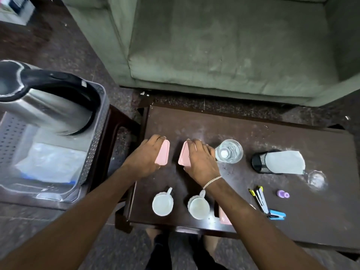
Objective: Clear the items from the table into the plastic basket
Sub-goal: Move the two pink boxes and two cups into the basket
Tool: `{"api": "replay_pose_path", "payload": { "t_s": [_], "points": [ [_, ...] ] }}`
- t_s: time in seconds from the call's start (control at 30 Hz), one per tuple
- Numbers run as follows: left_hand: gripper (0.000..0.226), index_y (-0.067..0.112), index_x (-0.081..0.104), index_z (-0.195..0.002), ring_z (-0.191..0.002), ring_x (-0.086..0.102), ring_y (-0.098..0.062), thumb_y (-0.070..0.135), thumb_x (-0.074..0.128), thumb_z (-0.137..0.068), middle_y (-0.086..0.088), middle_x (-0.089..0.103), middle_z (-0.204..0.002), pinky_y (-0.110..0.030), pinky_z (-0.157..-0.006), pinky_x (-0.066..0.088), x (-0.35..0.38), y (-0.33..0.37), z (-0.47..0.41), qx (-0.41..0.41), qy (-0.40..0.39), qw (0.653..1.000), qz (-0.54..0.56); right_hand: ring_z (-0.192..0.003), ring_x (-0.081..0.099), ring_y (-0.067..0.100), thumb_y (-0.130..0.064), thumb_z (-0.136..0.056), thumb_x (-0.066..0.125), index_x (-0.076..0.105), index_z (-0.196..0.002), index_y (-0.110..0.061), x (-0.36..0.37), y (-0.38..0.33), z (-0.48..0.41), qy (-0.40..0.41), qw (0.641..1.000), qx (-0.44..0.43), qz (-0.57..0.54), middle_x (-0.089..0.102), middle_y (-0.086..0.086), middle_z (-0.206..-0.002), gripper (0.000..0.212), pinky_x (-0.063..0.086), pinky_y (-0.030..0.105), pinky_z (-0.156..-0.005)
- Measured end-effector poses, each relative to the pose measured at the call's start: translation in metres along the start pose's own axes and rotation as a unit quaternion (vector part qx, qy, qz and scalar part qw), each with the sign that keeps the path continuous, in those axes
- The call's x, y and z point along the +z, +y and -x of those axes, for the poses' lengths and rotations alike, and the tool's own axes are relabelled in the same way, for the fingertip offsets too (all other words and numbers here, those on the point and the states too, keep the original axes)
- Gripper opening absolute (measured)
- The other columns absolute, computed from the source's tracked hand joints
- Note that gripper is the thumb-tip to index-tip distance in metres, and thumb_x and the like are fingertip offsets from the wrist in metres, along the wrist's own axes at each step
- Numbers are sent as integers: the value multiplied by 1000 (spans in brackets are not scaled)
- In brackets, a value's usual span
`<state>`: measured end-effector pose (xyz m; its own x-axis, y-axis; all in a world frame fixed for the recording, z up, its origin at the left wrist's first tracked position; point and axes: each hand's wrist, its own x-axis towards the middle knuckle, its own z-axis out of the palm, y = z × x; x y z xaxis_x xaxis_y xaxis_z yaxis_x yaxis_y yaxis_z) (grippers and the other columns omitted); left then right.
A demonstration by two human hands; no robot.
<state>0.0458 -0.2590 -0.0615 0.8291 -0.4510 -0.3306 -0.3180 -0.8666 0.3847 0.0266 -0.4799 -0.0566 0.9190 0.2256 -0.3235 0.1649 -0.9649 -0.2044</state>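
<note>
Filling the far side of the view, a green sofa [229,47] is seen beyond the dark bench [321,221]. To the left of both grips, on a side stand, the grey plastic basket [97,133] is seen with a steel kettle [44,106] and a clear bag [50,162] inside it. The left hand [145,155] is closed around a pink tray [163,152], tilted on edge, thumb side near, fingers over the far rim. The right hand [200,158] is closed the same way on a second pink tray [184,154], also tilted; a bracelet [212,181] is worn at the wrist. The two trays are held apart, just beside each other. Just right of the right grip, nearly touching the fingers, a water glass [229,151] is stood. Further right, a black mesh cup [261,161] with white paper [284,162] is seen. Nearer than the grips, two white cups [162,204] [199,207] are stood on the bench. To the near right, pens [258,197], a blue stapler [276,214] and a small purple item [283,194] are laid.
</note>
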Motion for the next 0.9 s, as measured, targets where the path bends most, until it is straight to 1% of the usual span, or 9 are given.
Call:
{"api": "replay_pose_path", "payload": {
  "t_s": [0.17,0.27,0.33,0.43,0.53,0.63,0.7,0.8,0.9],
  "points": [
    [103,9,34,-155,-139,44,-28,15,87,-67,-6,37,-157,-38,-118,36,-71,-25,63,3,23,998,56,-128,49,27,-49,-64,85,37,-150,-19,-39,-64,5,63,996,-40,-57,48,2,-142,102,28,41,-104],
    [103,11,39,-152,-141,43,-23,10,90,-63,-5,40,-155,-18,-115,28,-112,-55,108,-28,49,995,87,-128,50,24,-53,-58,86,38,-147,-21,-57,-113,2,100,987,-86,-92,46,0,-144,106,32,41,-102],
    [101,10,42,-150,-138,47,-26,8,92,-62,-6,42,-153,-15,-110,28,-135,-83,144,-59,60,993,78,-127,50,21,-54,-56,86,38,-146,-22,-66,-155,0,109,980,-118,-114,47,-1,-143,107,32,39,-100],
    [102,13,42,-150,-134,51,-28,9,94,-63,-4,39,-153,-28,-109,39,-153,-123,188,-111,52,990,64,-126,48,18,-55,-56,86,42,-144,-22,-69,-214,-5,116,974,-147,-130,49,-2,-142,105,31,38,-100],
    [105,18,39,-153,-134,51,-28,9,94,-64,-2,36,-154,-31,-106,43,-157,-152,210,-141,31,988,63,-120,47,16,-54,-56,84,44,-141,-22,-60,-253,-9,109,971,-162,-136,50,-4,-138,99,29,36,-98],
    [105,22,36,-155,-131,53,-29,8,92,-67,1,34,-153,-41,-104,51,-154,-179,221,-154,8,985,71,-120,51,20,-50,-56,85,44,-142,-20,-45,-280,-17,86,974,-167,-123,50,-2,-136,100,24,37,-99],
    [105,23,36,-156,-130,54,-30,6,90,-68,0,33,-153,-41,-104,51,-148,-191,220,-160,-7,984,78,-118,53,23,-49,-56,86,43,-141,-18,-36,-290,-22,70,977,-170,-111,51,0,-134,100,24,39,-100],
    [107,24,34,-157,-123,59,-32,6,89,-68,0,31,-154,-40,-98,53,-137,-200,210,-158,-43,984,68,-115,55,24,-51,-56,87,45,-137,-16,-20,-301,-27,45,981,-171,-79,53,1,-127,98,31,46,-100],
    [108,22,34,-157,-118,62,-33,7,90,-66,-2,34,-152,-40,-95,54,-126,-206,199,-151,-65,985,47,-110,57,24,-54,-56,88,48,-134,-14,-8,-307,-31,27,985,-162,-53,55,3,-121,97,29,48,-98]
  ]
}}
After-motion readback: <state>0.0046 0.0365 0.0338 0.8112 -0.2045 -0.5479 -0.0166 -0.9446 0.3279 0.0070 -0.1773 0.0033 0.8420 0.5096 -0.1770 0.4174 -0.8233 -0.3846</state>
